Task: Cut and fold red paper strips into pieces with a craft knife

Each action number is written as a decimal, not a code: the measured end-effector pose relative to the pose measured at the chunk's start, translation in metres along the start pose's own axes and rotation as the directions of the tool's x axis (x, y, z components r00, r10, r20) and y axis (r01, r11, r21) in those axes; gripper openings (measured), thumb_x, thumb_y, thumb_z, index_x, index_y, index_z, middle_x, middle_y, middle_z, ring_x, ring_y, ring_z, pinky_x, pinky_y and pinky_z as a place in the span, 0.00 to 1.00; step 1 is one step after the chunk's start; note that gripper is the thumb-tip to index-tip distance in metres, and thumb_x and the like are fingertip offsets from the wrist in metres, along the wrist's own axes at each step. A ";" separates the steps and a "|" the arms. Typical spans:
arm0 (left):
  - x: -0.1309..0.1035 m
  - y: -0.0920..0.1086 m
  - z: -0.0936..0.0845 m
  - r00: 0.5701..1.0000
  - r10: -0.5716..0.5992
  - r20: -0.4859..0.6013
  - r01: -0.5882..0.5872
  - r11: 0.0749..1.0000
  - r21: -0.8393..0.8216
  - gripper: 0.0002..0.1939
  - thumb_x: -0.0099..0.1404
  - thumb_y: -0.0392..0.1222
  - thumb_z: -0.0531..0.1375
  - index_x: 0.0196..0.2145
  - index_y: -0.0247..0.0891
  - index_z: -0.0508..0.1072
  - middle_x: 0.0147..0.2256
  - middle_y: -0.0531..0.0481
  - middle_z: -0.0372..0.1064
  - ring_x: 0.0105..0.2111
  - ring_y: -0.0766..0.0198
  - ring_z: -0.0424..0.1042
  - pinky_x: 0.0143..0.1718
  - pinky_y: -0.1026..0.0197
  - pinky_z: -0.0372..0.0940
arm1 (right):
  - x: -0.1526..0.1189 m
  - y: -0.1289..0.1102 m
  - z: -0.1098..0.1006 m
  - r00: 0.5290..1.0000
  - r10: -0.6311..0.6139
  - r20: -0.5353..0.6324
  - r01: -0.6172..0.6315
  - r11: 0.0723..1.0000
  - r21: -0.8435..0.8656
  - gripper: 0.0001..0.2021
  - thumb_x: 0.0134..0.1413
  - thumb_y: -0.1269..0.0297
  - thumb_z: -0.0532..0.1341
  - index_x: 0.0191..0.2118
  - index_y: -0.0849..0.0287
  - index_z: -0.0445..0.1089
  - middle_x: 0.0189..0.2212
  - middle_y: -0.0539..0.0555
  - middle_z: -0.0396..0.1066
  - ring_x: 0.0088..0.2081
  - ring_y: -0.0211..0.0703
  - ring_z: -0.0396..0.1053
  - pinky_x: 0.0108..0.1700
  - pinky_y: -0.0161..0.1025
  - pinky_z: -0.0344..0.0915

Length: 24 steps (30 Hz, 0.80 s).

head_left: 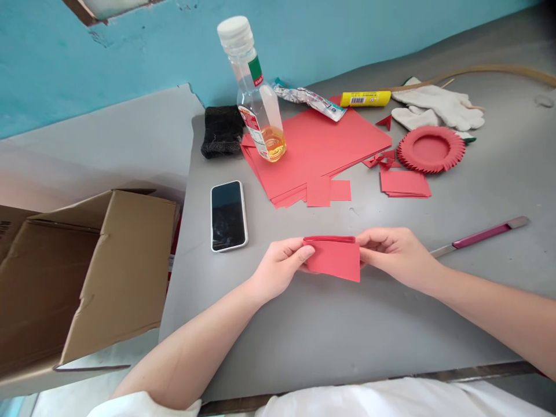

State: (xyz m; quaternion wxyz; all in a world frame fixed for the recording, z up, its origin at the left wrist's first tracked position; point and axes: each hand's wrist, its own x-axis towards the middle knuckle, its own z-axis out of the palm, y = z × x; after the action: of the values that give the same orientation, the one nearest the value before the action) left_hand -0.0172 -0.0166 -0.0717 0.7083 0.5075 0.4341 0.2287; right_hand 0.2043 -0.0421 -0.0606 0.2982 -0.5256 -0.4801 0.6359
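Between my two hands is a piece of red paper point(334, 260), held up a little above the grey table, with folded layers showing along its top edge. My left hand point(284, 263) pinches its left end, thumb on the near face. At the right end, my right hand point(391, 255) grips it between thumb and fingers; some fingertips are hidden behind the paper. Beyond my hands lie small red paper pieces point(318, 192) at the front of a stack of large red sheets point(313, 139). A pile of red rectangles point(406, 183) sits to the right, by a round pleated red paper piece point(431, 150).
A glass bottle point(256, 98) with amber liquid stands on the sheets. Around it are a phone point(228, 216), black cloth point(222, 131), yellow glue stick point(365, 98) and white gloves point(438, 104). A purple-handled cutter point(486, 233) lies right; a cardboard box point(117, 272) stands left.
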 end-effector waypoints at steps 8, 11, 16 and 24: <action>-0.001 0.004 0.000 0.993 0.053 0.105 -0.045 0.996 -0.071 0.17 0.63 0.48 0.55 0.47 0.39 0.71 0.40 0.47 0.71 0.36 0.60 0.73 0.32 0.60 0.72 | 0.000 -0.002 -0.002 0.997 -0.042 -0.072 0.034 0.994 -0.104 0.14 0.47 0.51 0.61 0.34 0.56 0.73 0.30 0.53 0.74 0.32 0.42 0.70 0.31 0.37 0.70; -0.002 0.004 0.000 0.989 0.069 0.132 -0.057 0.994 -0.095 0.22 0.61 0.44 0.59 0.53 0.42 0.64 0.39 0.47 0.71 0.36 0.59 0.73 0.32 0.59 0.71 | -0.001 -0.002 -0.001 0.986 -0.073 -0.148 0.044 0.981 -0.191 0.14 0.47 0.51 0.61 0.33 0.56 0.73 0.29 0.52 0.73 0.29 0.40 0.69 0.29 0.36 0.69; -0.005 0.004 0.002 0.977 0.201 0.066 -0.201 0.980 -0.003 0.29 0.59 0.39 0.61 0.56 0.48 0.57 0.45 0.47 0.68 0.36 0.63 0.72 0.40 0.59 0.68 | -0.001 -0.002 0.000 0.981 -0.081 -0.179 0.039 0.973 -0.227 0.13 0.48 0.52 0.61 0.33 0.56 0.73 0.29 0.51 0.73 0.27 0.38 0.68 0.28 0.35 0.70; -0.007 0.013 -0.001 0.991 0.134 0.026 -0.134 0.991 -0.016 0.09 0.64 0.46 0.55 0.41 0.41 0.66 0.41 0.48 0.69 0.32 0.67 0.69 0.31 0.66 0.64 | 0.000 -0.002 0.000 0.982 -0.107 -0.158 0.059 0.957 -0.283 0.12 0.48 0.53 0.60 0.33 0.55 0.73 0.28 0.50 0.72 0.26 0.36 0.67 0.30 0.35 0.70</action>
State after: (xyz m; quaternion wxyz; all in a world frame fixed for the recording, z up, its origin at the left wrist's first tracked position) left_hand -0.0201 -0.0166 -0.0569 0.7008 0.5336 0.3877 0.2719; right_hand 0.2044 -0.0413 -0.0582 0.2885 -0.5944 -0.5584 0.5017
